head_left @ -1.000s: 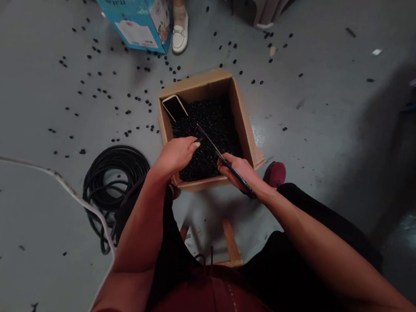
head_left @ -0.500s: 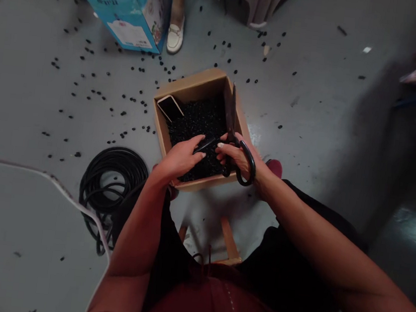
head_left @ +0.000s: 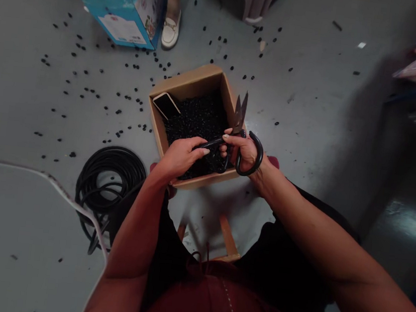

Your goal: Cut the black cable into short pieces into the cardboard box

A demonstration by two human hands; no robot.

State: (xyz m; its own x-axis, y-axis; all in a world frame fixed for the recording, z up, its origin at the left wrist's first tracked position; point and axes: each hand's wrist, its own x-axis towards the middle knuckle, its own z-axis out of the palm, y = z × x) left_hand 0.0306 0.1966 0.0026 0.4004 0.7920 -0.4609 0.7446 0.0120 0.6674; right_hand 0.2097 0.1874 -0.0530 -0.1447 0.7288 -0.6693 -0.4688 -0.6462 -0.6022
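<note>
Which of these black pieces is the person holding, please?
The long ribbed piece pinched by the left hand, held above the heap of much shorter pieces.

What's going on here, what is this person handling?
The person's left hand grips a black ribbed tube above a cardboard box filled with black pieces. The right hand holds black-handled scissors, blades pointing up and slightly apart. A smartphone lies in the box. More black pieces are scattered across the floor, near a coiled black cable and another person's white loafer.
</note>
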